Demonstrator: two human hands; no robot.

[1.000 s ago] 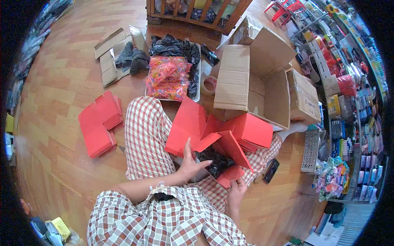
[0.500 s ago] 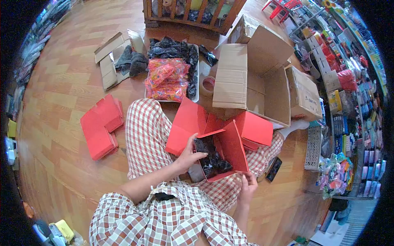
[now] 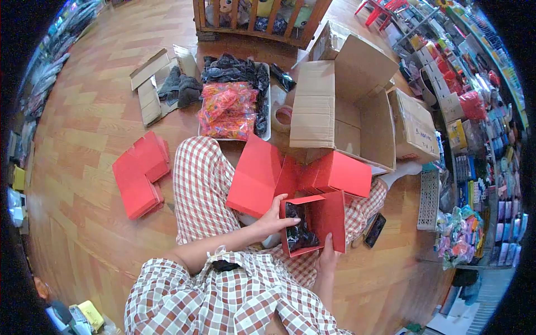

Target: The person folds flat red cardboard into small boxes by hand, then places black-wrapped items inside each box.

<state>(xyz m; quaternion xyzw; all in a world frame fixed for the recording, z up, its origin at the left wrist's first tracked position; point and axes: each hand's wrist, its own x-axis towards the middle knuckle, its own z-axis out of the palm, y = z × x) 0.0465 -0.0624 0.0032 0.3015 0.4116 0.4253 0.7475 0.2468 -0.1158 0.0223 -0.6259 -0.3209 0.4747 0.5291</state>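
A small red cardboard box (image 3: 330, 215) is held over my lap, its lid side standing up at the right. Inside it lies a shiny black plastic-wrapped bundle (image 3: 300, 231); its contents I cannot make out. My left hand (image 3: 272, 219) grips the box's left wall, thumb over the rim. At the lower right corner, my right hand (image 3: 328, 258) holds the box with its thumb on the red card; its other fingers are partly hidden. Just beyond, an open red box (image 3: 254, 178) and a stack of folded red boxes (image 3: 343, 176) rest by my legs.
A white tray (image 3: 270, 120) holds pink-orange packets (image 3: 228, 109) and black bundles. An open brown carton (image 3: 312, 106) stands right of it. Flat red boxes (image 3: 139, 173) lie on the left floor. A phone (image 3: 374, 230) lies beside my right leg, near stocked shelves.
The held red box has shifted slightly right and down, and its raised side has swung more toward the right. Both hands stay on it; the black bundle sits deeper inside.
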